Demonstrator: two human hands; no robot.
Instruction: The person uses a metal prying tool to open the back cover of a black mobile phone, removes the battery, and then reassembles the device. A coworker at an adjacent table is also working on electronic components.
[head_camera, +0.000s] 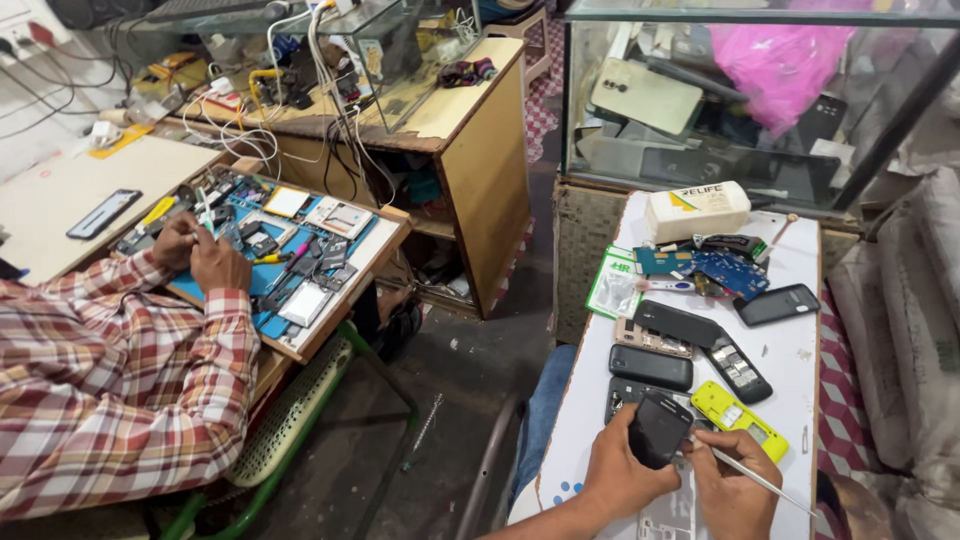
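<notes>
My left hand (622, 478) grips a small black phone body (658, 428) low over the white table (800, 400). Beside it, my right hand (738, 490) holds a thin metal tool (765, 483) whose tip points toward the phone. Just below my hands lies a pale phone frame (668, 515). A yellow phone housing (738, 418) sits to the right of the black phone.
Several phones and blue circuit boards (715, 268) lie across the table, with a white box (697, 211) at the far end and a glass cabinet (760, 100) behind. At left a person in a plaid shirt (120, 380) works at a cluttered bench (290, 260).
</notes>
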